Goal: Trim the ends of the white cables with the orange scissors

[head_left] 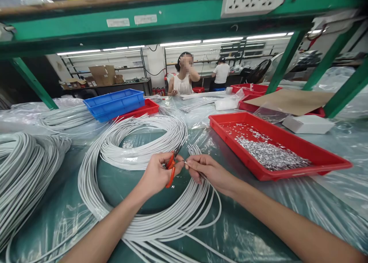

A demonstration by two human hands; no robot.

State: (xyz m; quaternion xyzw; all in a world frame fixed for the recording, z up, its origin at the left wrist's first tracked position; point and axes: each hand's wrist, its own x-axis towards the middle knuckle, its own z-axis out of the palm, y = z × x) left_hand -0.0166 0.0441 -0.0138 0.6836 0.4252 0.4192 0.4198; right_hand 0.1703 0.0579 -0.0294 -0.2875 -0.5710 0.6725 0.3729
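Note:
My left hand [161, 173] is closed around a pair of scissors with orange handles [171, 171]; the dark blades point up and away from me. Its thumb and finger also pinch at a small tip in front of my right hand. My right hand [211, 170] is closed on the end of a white cable, close to the left fingertips. Below both hands lies a large coil of white cable [161, 222], its loose ends [193, 150] fanned out just behind the right hand. Another white coil [143, 140] overlaps it at the back.
At right, a red tray [304, 171] holds many small silvery pieces [270, 153]. More cable bundles [25, 178] lie at left, near a blue bin [115, 104]. A green frame with a power strip [254, 1] crosses above. Two people sit beyond the table.

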